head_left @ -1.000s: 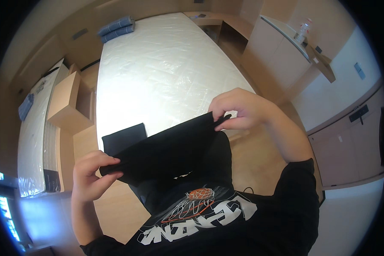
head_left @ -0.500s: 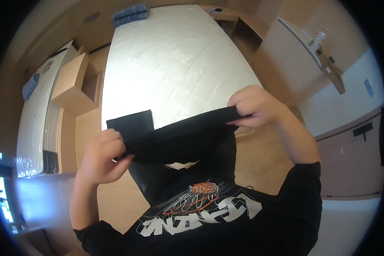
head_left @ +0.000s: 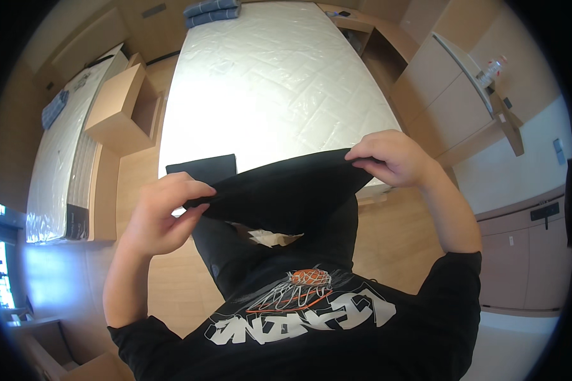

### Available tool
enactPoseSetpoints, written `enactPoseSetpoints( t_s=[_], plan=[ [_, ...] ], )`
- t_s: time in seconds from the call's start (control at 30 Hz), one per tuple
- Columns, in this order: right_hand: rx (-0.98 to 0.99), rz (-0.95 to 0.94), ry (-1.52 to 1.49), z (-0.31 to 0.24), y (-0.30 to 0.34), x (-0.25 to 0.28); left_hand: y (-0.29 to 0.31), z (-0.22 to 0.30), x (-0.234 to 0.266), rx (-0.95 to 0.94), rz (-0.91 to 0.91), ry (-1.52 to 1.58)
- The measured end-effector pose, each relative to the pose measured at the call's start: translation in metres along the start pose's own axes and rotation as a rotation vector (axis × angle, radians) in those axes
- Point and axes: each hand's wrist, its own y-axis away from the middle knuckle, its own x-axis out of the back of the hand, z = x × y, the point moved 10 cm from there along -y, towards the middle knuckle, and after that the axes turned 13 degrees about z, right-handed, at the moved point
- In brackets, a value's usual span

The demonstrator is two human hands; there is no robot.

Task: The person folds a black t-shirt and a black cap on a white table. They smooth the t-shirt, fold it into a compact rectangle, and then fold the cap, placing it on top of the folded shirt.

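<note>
A piece of black cloth [head_left: 286,187] is stretched between my two hands in front of my knees, its upper edge slanting up to the right. My left hand [head_left: 165,213] pinches its left end between thumb and fingers. My right hand [head_left: 391,159] grips the upper right corner the same way. What kind of cloth item it is does not show. Behind my left hand a black rectangular patch [head_left: 203,167] lies at the near left corner of the white mattress [head_left: 273,95]; whether it belongs to the cloth I cannot tell. Below the cloth, a crumpled pale brown and white piece [head_left: 273,238] shows between my legs.
The plastic-covered mattress lies just ahead, with folded blue checked bedding [head_left: 213,13] at its far end. Left stand an open wooden nightstand [head_left: 117,105] and a second mattress [head_left: 63,152]. To the right, a clear bottle [head_left: 491,73] stands on a wooden cabinet [head_left: 448,95].
My left hand has moved up and slightly right, and the cloth's left end has risen with it. More of the pale piece under the cloth shows. The view has shifted slightly.
</note>
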Motion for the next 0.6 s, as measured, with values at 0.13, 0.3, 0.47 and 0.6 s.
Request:
enactPoseSetpoints(
  t_s=[0.13, 0.3, 0.47, 0.6],
  plan=[
    [0.111, 0.008, 0.034, -0.008, 0.006, 0.002, 0.003, -0.002, -0.005, -0.002, -0.076, -0.006],
    [0.048, 0.034, -0.017, -0.005, 0.006, -0.002, 0.005, -0.009, -0.008, 0.016, -0.096, -0.068],
    [-0.109, -0.100, 0.075, 0.014, 0.015, -0.007, 0.006, -0.006, -0.013, -0.003, -0.101, -0.190],
    [0.001, 0.003, 0.074, 0.002, 0.010, 0.001, 0.003, -0.003, -0.011, 0.039, -0.102, -0.219]
  ],
)
